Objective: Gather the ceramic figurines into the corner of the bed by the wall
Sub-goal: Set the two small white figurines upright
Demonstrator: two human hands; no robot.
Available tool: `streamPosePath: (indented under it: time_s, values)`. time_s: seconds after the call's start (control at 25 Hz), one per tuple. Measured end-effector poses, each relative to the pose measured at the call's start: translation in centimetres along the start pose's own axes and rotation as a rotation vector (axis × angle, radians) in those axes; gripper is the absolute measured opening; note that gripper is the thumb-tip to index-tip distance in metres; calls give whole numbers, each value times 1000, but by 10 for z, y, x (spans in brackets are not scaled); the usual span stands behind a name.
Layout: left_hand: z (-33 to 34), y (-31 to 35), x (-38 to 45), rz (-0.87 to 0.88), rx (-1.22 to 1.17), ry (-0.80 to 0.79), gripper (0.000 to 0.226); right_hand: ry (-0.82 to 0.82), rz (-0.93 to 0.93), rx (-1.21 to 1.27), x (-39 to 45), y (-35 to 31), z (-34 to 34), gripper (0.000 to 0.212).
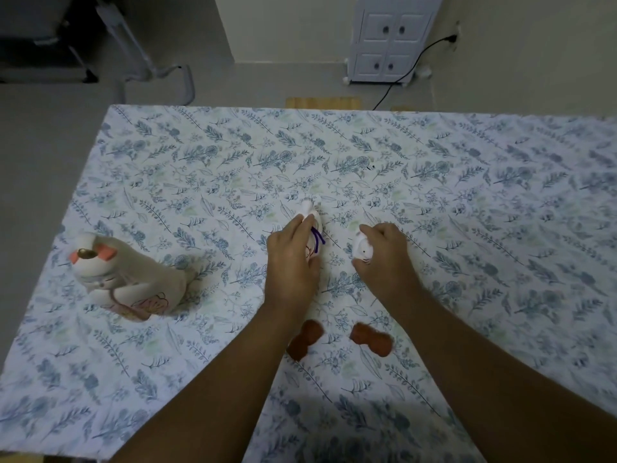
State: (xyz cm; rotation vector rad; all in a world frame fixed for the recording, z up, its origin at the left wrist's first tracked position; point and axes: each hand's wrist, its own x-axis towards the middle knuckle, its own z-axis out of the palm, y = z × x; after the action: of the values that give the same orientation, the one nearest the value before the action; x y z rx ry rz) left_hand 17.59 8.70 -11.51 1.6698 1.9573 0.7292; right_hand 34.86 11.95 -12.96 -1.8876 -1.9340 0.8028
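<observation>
Gripping mid-bed: left hand [292, 259] has fingers curled around a white figurine with a purple cord [314, 228]; right hand [384, 250] closes around a small white figurine [362, 248]. Large cream figurine [130, 279] stands near the bed's [467, 168] left edge. Two brown figurines [305, 339] [372, 339] lie between the forearms.

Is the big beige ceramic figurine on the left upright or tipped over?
Upright: the big beige ceramic figurine rests on its base, head uppermost.

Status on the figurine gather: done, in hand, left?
Done: nothing grouped yet. In hand: left hand grips a tall white figurine, right hand a small white one. Left: large cat figurine and two brown pieces.
</observation>
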Motion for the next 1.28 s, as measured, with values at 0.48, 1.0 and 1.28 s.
streamPosePath:
  time_s: [0.48, 1.0, 1.28]
  values:
    - [-23, 4, -23, -138, -276, -40, 102, -33, 55, 273, -29, -3, -7, 87]
    - [-3, -37, -121, -196, -55, -314, 55, -144, 188, 62, -144, 35, 11, 41]
    - [-14, -21, -117, -99, -219, -261, 31, -75, 93, 205, -137, 19, -4, 40]
